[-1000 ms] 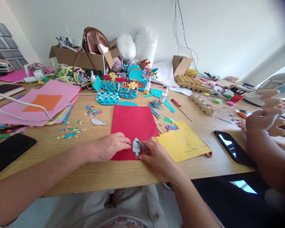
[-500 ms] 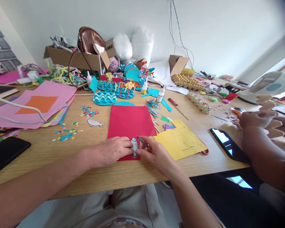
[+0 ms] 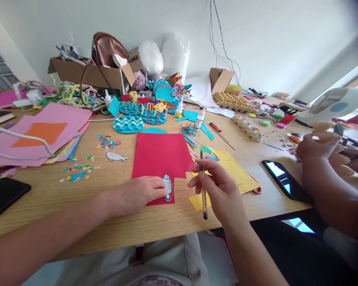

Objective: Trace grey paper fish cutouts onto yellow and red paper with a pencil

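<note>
A small grey-and-white paper fish cutout [image 3: 168, 188] lies upright on the lower strip of a red paper sheet [image 3: 161, 153]. My left hand [image 3: 144, 188] rests flat on the red sheet, fingers stretched out, its fingertips against the fish's left side. Lifted off to the right of the fish, my right hand [image 3: 222, 190] grips a slim dark pen [image 3: 204, 194] between thumb and fingers, with the tip pointing up and away. Under and behind that hand is a yellow sheet [image 3: 237, 174] with faint pen marks, partly hidden by it. A second fish cutout [image 3: 116, 157] lies left of the red sheet.
Paper confetti [image 3: 80, 171] and stacked coloured sheets [image 3: 74, 115] are on the left. Blue wave-shaped crafts [image 3: 128, 124] and a glue bottle [image 3: 199, 118] stand behind. At right are a phone [image 3: 282, 180] and a co-worker's hands [image 3: 316, 147] holding scissors and an egg-carton piece.
My right hand has lifted away from the fish to the right and turned the pen upward. My left hand stays on the red sheet, its fingers still beside the fish.
</note>
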Demonstrator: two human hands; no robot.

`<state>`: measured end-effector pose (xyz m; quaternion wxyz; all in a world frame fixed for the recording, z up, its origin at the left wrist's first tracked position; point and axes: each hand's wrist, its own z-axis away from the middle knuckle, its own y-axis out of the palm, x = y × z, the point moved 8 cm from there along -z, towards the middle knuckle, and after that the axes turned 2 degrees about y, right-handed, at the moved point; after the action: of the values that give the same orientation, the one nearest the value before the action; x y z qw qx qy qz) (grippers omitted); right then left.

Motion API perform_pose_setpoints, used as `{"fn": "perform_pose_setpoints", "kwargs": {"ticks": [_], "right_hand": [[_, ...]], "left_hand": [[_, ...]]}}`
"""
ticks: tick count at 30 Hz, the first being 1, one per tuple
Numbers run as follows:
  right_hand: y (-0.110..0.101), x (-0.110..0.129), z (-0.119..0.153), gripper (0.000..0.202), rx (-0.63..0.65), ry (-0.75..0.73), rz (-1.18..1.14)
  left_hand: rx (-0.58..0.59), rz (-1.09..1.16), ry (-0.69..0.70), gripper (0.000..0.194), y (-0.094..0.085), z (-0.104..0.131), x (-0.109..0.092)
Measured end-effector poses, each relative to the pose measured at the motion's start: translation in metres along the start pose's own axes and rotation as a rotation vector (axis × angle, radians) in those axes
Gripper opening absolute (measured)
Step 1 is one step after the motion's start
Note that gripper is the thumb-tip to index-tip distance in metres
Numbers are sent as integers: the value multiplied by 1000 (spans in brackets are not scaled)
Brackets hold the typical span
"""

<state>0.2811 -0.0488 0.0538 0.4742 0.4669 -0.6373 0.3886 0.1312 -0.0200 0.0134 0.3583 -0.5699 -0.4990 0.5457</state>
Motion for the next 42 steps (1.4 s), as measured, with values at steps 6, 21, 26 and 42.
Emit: {"fn": "perform_pose_setpoints", "kwargs": {"ticks": [6, 21, 26, 42], "right_hand": [[1, -13, -9, 19, 71, 101, -121], [31, -18, -27, 14, 349, 59, 819], [49, -28, -34, 11, 435, 46, 884], [37, 10, -37, 34, 235, -88, 739]], "left_hand": [[56, 6, 18, 33, 1, 0, -1], [-1, -307, -147, 33, 9, 5, -19], [-21, -272, -177, 35, 8, 6, -22], [-7, -219, -185, 32, 11, 4, -13]]}}
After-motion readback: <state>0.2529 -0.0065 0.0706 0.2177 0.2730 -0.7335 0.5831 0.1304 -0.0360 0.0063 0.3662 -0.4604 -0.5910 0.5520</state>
